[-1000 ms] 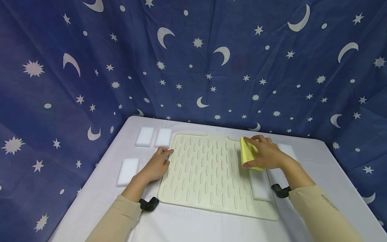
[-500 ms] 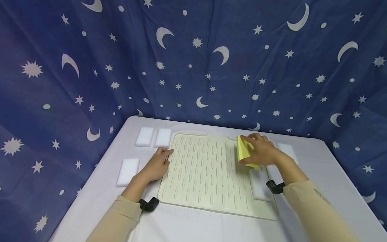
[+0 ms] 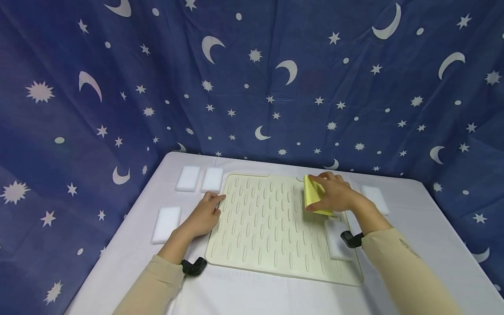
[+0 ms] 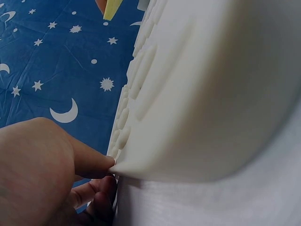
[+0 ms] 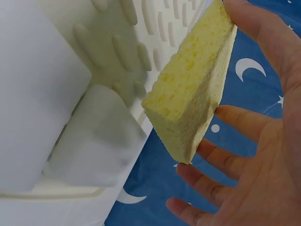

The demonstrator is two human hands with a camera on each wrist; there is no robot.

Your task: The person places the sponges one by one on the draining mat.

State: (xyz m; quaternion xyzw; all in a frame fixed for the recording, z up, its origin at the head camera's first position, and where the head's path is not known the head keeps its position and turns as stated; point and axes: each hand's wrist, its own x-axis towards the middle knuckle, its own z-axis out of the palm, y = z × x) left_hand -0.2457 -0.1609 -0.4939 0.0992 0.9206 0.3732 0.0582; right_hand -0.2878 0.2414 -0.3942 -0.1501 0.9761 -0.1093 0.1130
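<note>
My right hand (image 3: 334, 192) holds a yellow sponge (image 3: 313, 197) above the right side of a cream ridged drying mat (image 3: 260, 227). In the right wrist view the thumb and fingertips pinch this sponge (image 5: 188, 80), which is tilted on edge. My left hand (image 3: 204, 216) is at the mat's left edge; in the left wrist view its thumb and curled fingers pinch that edge (image 4: 141, 167). One white sponge block (image 3: 338, 243) lies on the mat's right part, just below the right hand and partly behind the wrist camera.
Left of the mat lie three white blocks: one at the back left (image 3: 188, 178), another block (image 3: 212, 180) beside it, and a nearer block (image 3: 166, 225). A further white block (image 3: 375, 199) lies at the right. A starry blue curtain (image 3: 252, 87) stands behind the white-covered table (image 3: 244, 293).
My right hand has moved left and slightly back over the mat, carrying the yellow sponge. More of the white block at the right now shows. My left hand has stayed at the mat's edge.
</note>
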